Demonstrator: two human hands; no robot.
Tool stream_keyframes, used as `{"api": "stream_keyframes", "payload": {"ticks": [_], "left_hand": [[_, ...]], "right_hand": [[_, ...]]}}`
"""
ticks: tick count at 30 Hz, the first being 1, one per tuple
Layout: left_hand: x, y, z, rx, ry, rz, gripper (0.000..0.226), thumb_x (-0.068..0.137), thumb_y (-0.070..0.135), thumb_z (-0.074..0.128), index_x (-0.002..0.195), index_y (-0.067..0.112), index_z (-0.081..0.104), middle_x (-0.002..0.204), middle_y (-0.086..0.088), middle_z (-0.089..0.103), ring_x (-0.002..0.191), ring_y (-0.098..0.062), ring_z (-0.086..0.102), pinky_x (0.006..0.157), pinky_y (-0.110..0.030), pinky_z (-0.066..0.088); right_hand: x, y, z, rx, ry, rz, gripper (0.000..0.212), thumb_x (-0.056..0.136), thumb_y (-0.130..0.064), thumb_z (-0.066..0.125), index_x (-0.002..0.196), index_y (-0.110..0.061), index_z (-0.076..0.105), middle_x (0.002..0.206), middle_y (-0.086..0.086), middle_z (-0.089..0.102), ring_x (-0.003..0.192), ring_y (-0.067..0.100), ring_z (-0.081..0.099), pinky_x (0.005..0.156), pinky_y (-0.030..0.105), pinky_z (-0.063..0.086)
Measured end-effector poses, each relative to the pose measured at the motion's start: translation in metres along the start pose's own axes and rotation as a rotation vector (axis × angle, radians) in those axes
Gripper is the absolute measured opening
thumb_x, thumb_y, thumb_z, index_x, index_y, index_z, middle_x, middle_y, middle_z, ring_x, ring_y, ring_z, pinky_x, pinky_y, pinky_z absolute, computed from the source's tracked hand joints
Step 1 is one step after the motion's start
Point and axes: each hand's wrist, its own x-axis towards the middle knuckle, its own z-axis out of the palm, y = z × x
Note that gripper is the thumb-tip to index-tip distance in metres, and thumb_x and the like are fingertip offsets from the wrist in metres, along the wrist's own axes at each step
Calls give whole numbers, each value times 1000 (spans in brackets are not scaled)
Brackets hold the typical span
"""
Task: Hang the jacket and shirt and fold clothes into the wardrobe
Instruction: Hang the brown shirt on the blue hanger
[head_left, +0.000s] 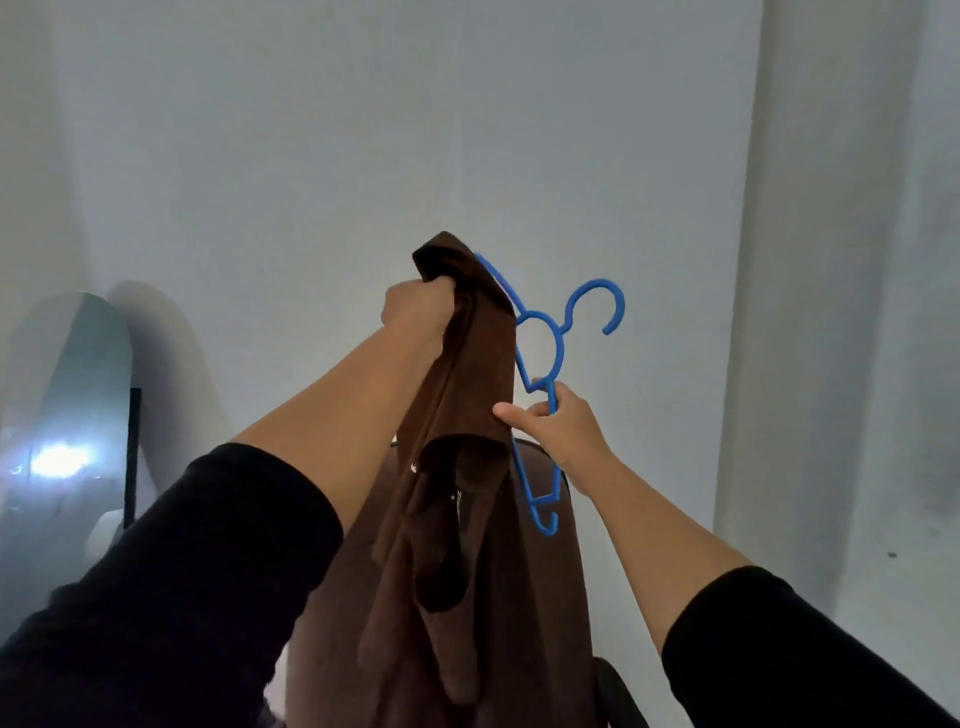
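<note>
My black sleeves (218, 561) fill the lower corners of the view, both pushed up past the forearm, and both arms reach up and forward. Between them hangs the brown shirt (467, 519), its collar opening and a dark label showing about halfway down the cloth, the lower part dropping out of sight at the bottom edge. My right hand (558, 426) is lower and nearer: its fingers are curled round one arm of the blue plastic hanger (545, 358), the thumb stretched left so that it touches the edge of the brown cloth. The hanger stands tilted, almost on end, its hook pointing up and to the right, one shoulder tip hidden behind the shirt's top fold and the other end, with its small notch hook, hanging below my wrist. My left hand (415, 306) is higher and further out, closed into a fist on a bunch of the shirt near its top, so the cloth peaks above my knuckles and drapes down from there, just beside the hanger. Behind the shirt I can make out a dark rounded edge, too hidden to name. Further back on the left leans an arched mirror (67, 415) with a bright glare in it, against the pale grey wall (363, 130).
</note>
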Motion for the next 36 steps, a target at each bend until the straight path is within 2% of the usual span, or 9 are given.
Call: {"api": "stream_keyframes", "payload": {"ticks": [4,11,14,17,19,22,25,30,36], "left_hand": [[12,24,3,-191,-11,-91,4,83,9,60,84,9,57,77,-7,67,94,-25,67,86,-33,54],[16,19,-24,-299,-2,-28,34,91,3,49,125,6,50,68,2,62,94,-19,68,94,-32,51],[35,3,-53,-53,125,-51,44,83,6,57,127,2,49,96,-8,70,99,-25,66,93,-35,51],[45,-23,-80,505,177,-43,38,82,14,64,117,2,57,113,-9,63,105,-27,62,81,-25,47],[44,-41,-87,707,20,7,30,84,22,66,110,8,63,110,-3,64,100,-22,64,78,-23,49],[17,-63,-80,433,-375,-58,30,84,33,68,106,15,61,102,0,67,84,-13,68,65,-24,53],[-7,-80,-65,588,-653,-85,37,80,42,70,109,21,62,109,4,65,92,-9,65,79,-33,55],[-17,-98,-50,651,-771,-85,45,85,37,66,125,24,52,121,2,57,109,-18,58,84,-30,54],[-19,-108,-43,621,-829,-59,33,88,23,64,120,15,60,115,-3,64,105,-20,62,93,-31,51]], "right_hand": [[-5,14,8,75,-51,32,77,68,-49,77,131,-17,45,102,1,64,97,17,62,89,31,48],[3,22,26,7,-47,77,58,79,-15,74,132,-16,51,118,6,65,103,20,63,92,31,50],[11,9,20,-37,15,52,58,80,-12,73,133,-14,50,122,6,61,106,22,60,88,27,46],[22,-9,11,-63,64,11,58,76,-10,75,129,-12,53,113,7,62,100,21,60,88,26,46],[29,-23,9,-72,62,-21,54,75,-9,75,125,-13,56,105,4,62,95,19,61,85,26,47],[33,-39,16,-136,10,-71,52,74,-10,74,123,-13,57,101,3,62,92,18,61,83,27,49],[32,-45,28,-156,-49,-96,50,75,-10,73,123,-12,57,102,4,63,93,20,61,86,30,50],[28,-40,27,-159,-168,-117,47,76,-7,72,121,-15,60,99,5,66,92,20,64,86,30,52],[29,-39,5,-136,-181,-103,43,79,-5,71,118,-19,60,98,6,67,90,18,63,76,25,47]]}}
